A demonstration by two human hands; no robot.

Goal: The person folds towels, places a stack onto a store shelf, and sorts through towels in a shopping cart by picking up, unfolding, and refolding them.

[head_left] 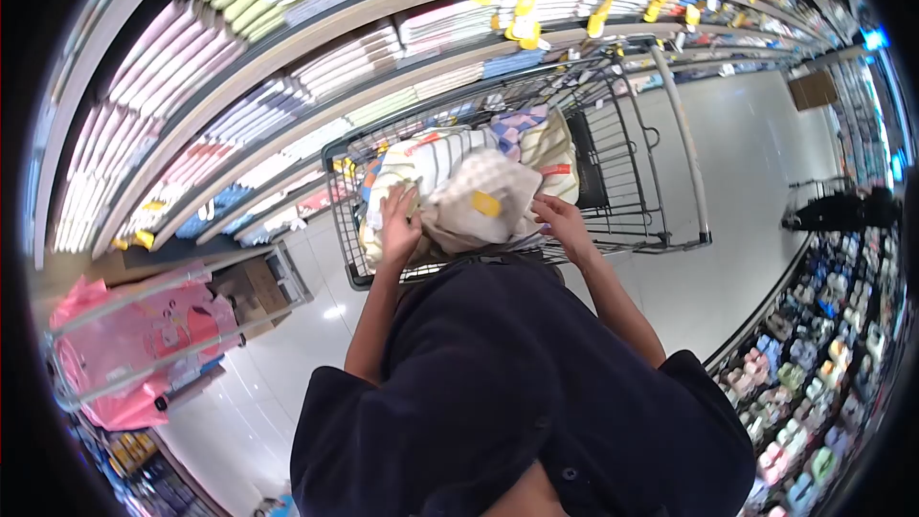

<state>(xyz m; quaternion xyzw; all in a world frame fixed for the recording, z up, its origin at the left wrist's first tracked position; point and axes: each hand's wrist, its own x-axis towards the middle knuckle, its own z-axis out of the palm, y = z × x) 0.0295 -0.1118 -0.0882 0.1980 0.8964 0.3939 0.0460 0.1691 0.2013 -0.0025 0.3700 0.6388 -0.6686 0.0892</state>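
Observation:
A metal shopping cart (pixel 632 172) stands crosswise before me, loaded with folded cloth items. On top of the load is a beige checked cloth bundle (pixel 488 193) with a yellow tag. My left hand (pixel 399 222) rests with fingers apart on the white and cream cloth (pixel 388 193) at the cart's left part. On the right side of the bundle, my right hand (pixel 563 222) has its fingertips at the cloth's edge; what they hold, if anything, is too small to tell. A striped white cloth (pixel 436 161) and a blue and pink patterned cloth (pixel 520 126) lie behind the bundle.
Shelves of folded towels (pixel 258 120) run along the cart's far side. Pink goods (pixel 144 345) hang on a rack at the left, beside cardboard boxes (pixel 251 295). Slippers (pixel 795 373) fill a display at the right. Another cart with a black item (pixel 842 211) stands farther right.

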